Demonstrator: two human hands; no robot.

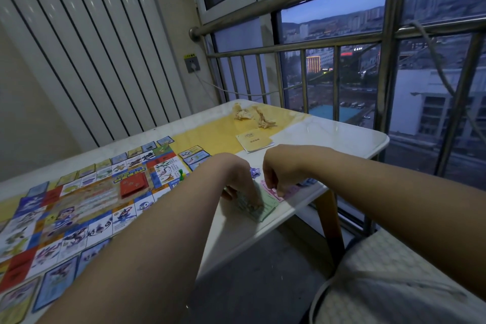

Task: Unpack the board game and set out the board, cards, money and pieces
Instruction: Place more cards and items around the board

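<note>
The green notes (263, 209) lie by the near edge of the table (328, 134), my left hand (236, 181) curled round them. Just beside them, pink notes (273, 193) sit under my right hand (278, 171); its fingers curl down, but I cannot tell if they pinch. The board (79, 205), red cards (132, 187) and green piece (181, 173) look set out; I judge only the money remains.

left grip (238, 185), right grip (276, 175), 2 bare forearms (147, 239) (381, 187)
</note>
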